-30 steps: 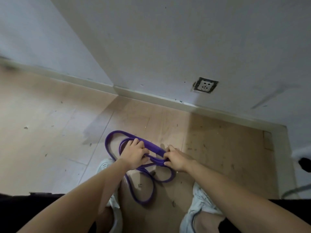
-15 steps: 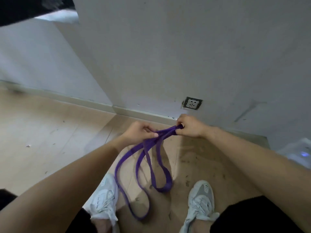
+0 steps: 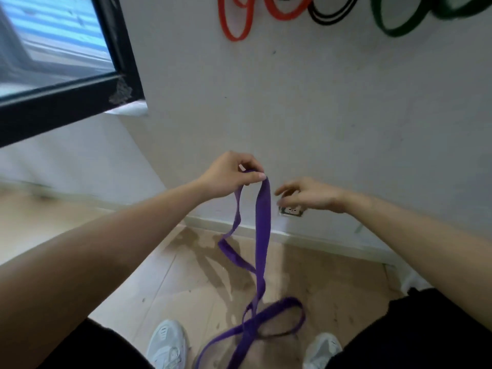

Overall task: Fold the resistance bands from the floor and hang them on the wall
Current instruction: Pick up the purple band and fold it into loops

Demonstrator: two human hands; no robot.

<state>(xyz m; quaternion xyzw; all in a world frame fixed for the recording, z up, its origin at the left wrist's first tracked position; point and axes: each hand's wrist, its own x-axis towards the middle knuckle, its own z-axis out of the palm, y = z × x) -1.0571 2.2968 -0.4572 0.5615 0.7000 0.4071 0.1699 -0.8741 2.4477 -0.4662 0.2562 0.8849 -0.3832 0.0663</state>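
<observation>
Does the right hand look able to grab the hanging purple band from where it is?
Probably yes. The right hand is open beside the purple band, which hangs from the left hand, with nothing between them.

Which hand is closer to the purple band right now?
Left. The left hand pinches the top of the purple band; the right hand is open just to the band's right, not touching it.
</observation>
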